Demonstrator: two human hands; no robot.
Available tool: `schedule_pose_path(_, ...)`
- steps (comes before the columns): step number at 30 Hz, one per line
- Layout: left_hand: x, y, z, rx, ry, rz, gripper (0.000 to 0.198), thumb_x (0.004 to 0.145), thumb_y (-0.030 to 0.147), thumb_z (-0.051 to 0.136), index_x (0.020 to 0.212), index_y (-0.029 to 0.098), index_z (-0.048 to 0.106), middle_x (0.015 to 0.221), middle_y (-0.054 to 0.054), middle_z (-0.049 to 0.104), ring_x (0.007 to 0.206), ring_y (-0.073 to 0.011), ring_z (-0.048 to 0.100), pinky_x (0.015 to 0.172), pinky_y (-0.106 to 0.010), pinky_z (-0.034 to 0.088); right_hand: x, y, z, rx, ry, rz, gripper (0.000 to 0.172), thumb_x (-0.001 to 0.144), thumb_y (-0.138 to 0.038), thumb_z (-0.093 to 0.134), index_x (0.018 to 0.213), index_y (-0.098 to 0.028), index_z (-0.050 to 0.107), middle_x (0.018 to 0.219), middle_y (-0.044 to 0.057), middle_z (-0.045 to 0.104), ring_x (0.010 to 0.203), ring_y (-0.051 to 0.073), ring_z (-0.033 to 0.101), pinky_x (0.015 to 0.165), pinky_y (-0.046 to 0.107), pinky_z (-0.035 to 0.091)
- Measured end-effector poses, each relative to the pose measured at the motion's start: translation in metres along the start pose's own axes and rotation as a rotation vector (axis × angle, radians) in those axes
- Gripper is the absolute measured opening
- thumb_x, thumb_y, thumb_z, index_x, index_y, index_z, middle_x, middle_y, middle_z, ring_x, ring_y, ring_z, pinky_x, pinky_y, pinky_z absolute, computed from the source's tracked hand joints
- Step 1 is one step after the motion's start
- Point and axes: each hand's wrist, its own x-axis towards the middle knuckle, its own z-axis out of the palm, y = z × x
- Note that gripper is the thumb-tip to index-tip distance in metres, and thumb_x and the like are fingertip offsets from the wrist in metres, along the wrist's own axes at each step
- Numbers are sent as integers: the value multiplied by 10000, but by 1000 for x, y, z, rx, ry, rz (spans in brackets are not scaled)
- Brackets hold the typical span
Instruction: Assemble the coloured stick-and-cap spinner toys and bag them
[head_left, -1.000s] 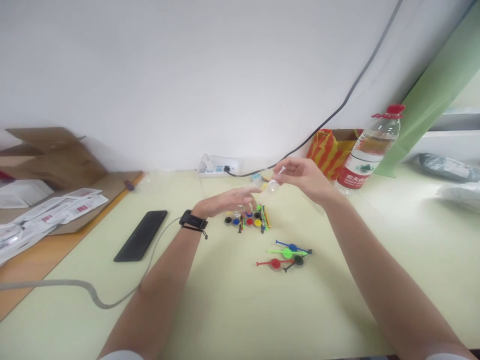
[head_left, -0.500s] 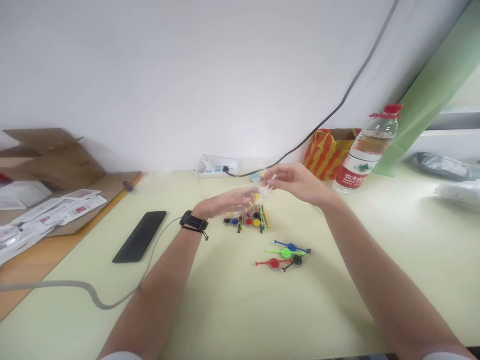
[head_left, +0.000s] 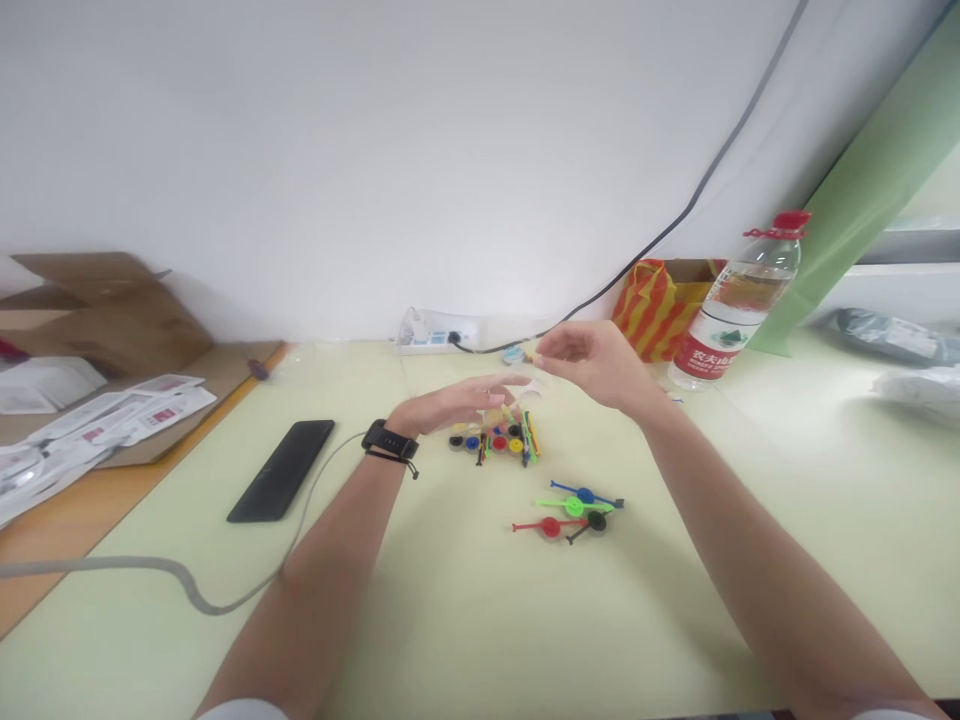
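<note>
My left hand (head_left: 461, 403), with a black watch on its wrist, is closed around a clear plastic bag (head_left: 531, 393), its fingers pointing right. My right hand (head_left: 592, 362) is beside the bag's upper right, thumb and fingertips pinched on a small yellow piece (head_left: 530, 355) that is mostly hidden. Below the bag lies a group of small coloured discs (head_left: 500, 444) and thin arrow-shaped sticks (head_left: 530, 437). Nearer me rest several assembled spinners: a red one (head_left: 550, 527), a green one (head_left: 574, 507), a blue one (head_left: 585, 495) and a black one (head_left: 597, 522).
A black phone (head_left: 281, 470) and a grey cable (head_left: 180, 580) are at left, with a cardboard box (head_left: 112, 310) beyond. At the wall sits a power strip (head_left: 439, 333). A water bottle (head_left: 724, 320) and a red-yellow bag (head_left: 641, 305) stand at right.
The white piece has left my right hand's fingertips, where a bit of yellow now shows. A small pale piece has come into sight on the table by the bottle. My left hand stays put.
</note>
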Motion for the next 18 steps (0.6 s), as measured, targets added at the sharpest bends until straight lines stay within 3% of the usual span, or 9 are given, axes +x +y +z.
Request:
schedule_pose_path(7,-1,5,0,-70,-19,-34,639,945,508,580,1526,288,434,1324,-116,598,1217,-286,533,948,-382,438,0,2,8,-125,-95,35,182,857,-362,716,888,-192,771,853,43,780,773,200,686,686,301,472)
schedule_pose_path(12,-1,4,-1,-77,-42,-59,670,941,535,574,1548,322,389,1389,-93,566,1239,-268,529,985,-374,431,-2,-4,3,-26,-243,-18,488,1034,-503,408,880,-201,758,927,52,776,953,213,679,839,309,470)
schedule_pose_path(18,-1,4,-2,-97,-55,-68,656,945,534,574,1546,344,391,1392,-87,567,1280,-277,517,1027,-394,417,-3,0,-10,-45,-393,-84,362,824,-530,736,1010,-219,757,938,39,752,911,215,638,783,307,451)
